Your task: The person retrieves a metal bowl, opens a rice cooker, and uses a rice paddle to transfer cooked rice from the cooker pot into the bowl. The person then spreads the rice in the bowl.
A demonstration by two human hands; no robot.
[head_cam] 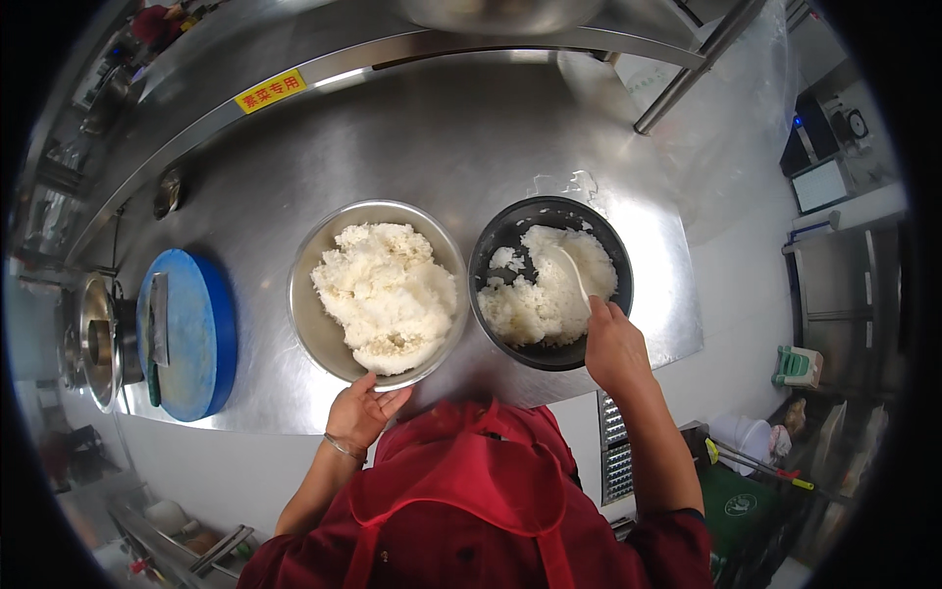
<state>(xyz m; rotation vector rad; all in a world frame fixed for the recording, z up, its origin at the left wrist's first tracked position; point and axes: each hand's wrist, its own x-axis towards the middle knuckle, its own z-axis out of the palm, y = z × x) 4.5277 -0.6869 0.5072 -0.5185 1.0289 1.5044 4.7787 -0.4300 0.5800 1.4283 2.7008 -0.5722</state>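
Note:
A steel bowl (pixel 305 324) heaped with white cooked rice (pixel 386 294) rests on the stainless steel table. My left hand (pixel 366 410) is at its near rim, fingers spread, thumb against the edge. To the right stands a dark round pot (pixel 625 272), partly filled with rice (pixel 548 294) that leaves some of its bottom bare at the upper left. My right hand (pixel 617 344) is closed around the handle of a white rice paddle (pixel 575 274) above the pot's near right rim. The paddle's far end lies in the rice there.
At the left a cleaver (pixel 158 320) lies on a round blue chopping board (pixel 195 346), beside stacked metal pans (pixel 99 342). A steel shelf (pixel 353 66) spans the table's far side, its post (pixel 677 92) at the back right. Some water (pixel 581 184) lies behind the pot.

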